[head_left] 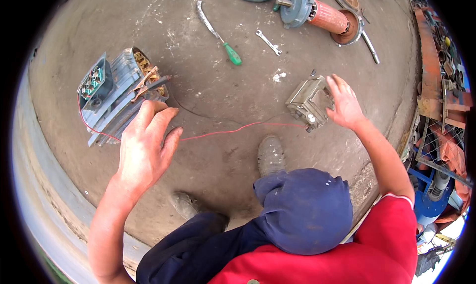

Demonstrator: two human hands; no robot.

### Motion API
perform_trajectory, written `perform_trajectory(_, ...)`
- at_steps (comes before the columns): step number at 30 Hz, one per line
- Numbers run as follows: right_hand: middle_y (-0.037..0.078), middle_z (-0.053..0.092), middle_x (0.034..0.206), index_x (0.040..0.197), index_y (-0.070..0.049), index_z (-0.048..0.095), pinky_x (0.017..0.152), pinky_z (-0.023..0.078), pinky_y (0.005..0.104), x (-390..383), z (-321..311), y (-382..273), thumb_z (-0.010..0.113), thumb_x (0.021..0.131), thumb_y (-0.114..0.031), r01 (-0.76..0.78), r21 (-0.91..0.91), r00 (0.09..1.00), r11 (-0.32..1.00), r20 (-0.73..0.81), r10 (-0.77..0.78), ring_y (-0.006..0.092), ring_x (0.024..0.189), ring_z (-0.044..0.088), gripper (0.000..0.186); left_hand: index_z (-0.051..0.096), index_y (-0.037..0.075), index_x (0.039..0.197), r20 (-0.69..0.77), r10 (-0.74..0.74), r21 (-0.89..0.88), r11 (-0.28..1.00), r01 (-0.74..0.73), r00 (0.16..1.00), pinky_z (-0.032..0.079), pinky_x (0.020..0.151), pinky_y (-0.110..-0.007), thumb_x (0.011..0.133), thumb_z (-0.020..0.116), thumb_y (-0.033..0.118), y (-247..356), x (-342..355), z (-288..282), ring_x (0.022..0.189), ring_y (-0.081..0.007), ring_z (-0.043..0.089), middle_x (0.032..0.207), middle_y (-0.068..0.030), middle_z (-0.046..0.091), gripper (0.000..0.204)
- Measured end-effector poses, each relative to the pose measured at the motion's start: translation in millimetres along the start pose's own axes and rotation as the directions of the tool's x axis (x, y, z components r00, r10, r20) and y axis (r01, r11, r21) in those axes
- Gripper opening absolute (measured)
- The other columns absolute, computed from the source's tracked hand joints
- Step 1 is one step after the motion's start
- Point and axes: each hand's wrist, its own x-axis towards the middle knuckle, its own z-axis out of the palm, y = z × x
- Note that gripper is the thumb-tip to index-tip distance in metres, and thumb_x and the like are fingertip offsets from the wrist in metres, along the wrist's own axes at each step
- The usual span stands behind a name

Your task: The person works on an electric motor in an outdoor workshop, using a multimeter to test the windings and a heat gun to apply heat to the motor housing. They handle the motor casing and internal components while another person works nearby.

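On the left lies a blue-grey ribbed motor housing (121,73) with exposed windings and an open terminal box (95,78). A copper-coloured clamp (142,86) rests on it. My left hand (146,142) hovers just in front of the housing, fingers loosely bent and apart, holding nothing visible. A red wire (238,128) runs behind it to a worn metal-cased box (302,100) at the right, with a darker wire alongside. My right hand (342,103) is at that box's right side with fingers spread; whether the fingertips touch it is unclear.
A green-handled tool (232,53), a wrench (267,42), a red rotor with blue end cover (327,19) and a metal bar (371,48) lie farther back on the floor (208,85). Clutter and rusty metal (429,51) line the right edge. My boots and knee are below.
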Motion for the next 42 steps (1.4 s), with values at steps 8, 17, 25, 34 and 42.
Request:
perform_trajectory(8, 0.017, 0.026, 0.162, 0.155, -0.009, 0.03, 0.123, 0.021, 0.0492, 22, -21, -13, 0.062, 0.086, -0.016, 0.717, -0.317, 0.696, 0.622, 0.381, -0.608, 0.0323, 0.15, 0.025, 0.076, 0.063, 0.002, 0.11, 0.172, 0.073, 0.021, 0.997, -0.078, 0.982, 0.053, 0.081, -0.044, 0.079, 0.074, 0.007, 7, 0, 31, 0.095, -0.0342, 0.062, 0.108, -0.0135, 0.059, 0.033)
perform_trajectory(17, 0.023, 0.041, 0.144, 0.149, -0.004, 0.037, 0.118, 0.028, 0.052, 27, -8, -20, 0.082, 0.069, -0.028, 0.657, -0.247, 0.753, 0.712, 0.246, -0.61, 0.0398, 0.138, 0.038, 0.095, 0.062, 0.003, 0.111, 0.302, 0.019, -0.02, 1.0, -0.014, 0.953, 0.052, 0.079, -0.045, 0.08, 0.074, 0.009, -3, -32, 65, 0.092, -0.0343, 0.062, 0.102, -0.0134, 0.055, 0.035)
perform_trajectory(25, 0.029, 0.046, 0.137, 0.152, -0.004, 0.034, 0.107, 0.037, 0.0518, 54, -3, -127, 0.083, 0.068, -0.039, 0.188, 0.092, 0.973, 0.978, -0.153, -0.173, 0.0447, 0.128, 0.045, 0.104, 0.062, 0.004, 0.103, 0.322, 0.105, 0.021, 0.993, -0.118, 0.941, 0.052, 0.078, -0.043, 0.08, 0.073, 0.012, 6, -15, 75, 0.088, -0.0329, 0.061, 0.098, -0.0127, 0.054, 0.027)
perform_trajectory(34, 0.025, 0.05, 0.137, 0.151, -0.002, 0.037, 0.105, 0.04, 0.0494, 72, 9, -154, 0.068, 0.088, -0.05, 0.039, 0.376, 0.979, 0.926, -0.201, 0.041, 0.0389, 0.127, 0.049, 0.085, 0.062, 0.004, 0.095, 0.32, 0.172, -0.01, 0.984, -0.179, 0.932, 0.052, 0.079, -0.044, 0.083, 0.07, 0.014, 34, 51, 136, 0.089, -0.0315, 0.062, 0.096, -0.0125, 0.056, 0.017)
perform_trajectory(42, 0.017, 0.057, 0.135, 0.139, 0.004, 0.048, 0.106, 0.044, 0.0367, 22, 118, -101, 0.045, 0.095, 0.001, -0.135, 0.973, 0.954, 0.19, 0.076, 0.289, 0.0285, 0.12, 0.06, 0.045, 0.063, 0.006, 0.103, -0.034, 0.049, 0.035, 0.998, -0.048, 0.998, 0.047, 0.082, -0.04, 0.076, 0.081, 0.028, 49, 118, 190, 0.1, -0.028, 0.056, 0.104, -0.0095, 0.056, 0.039)
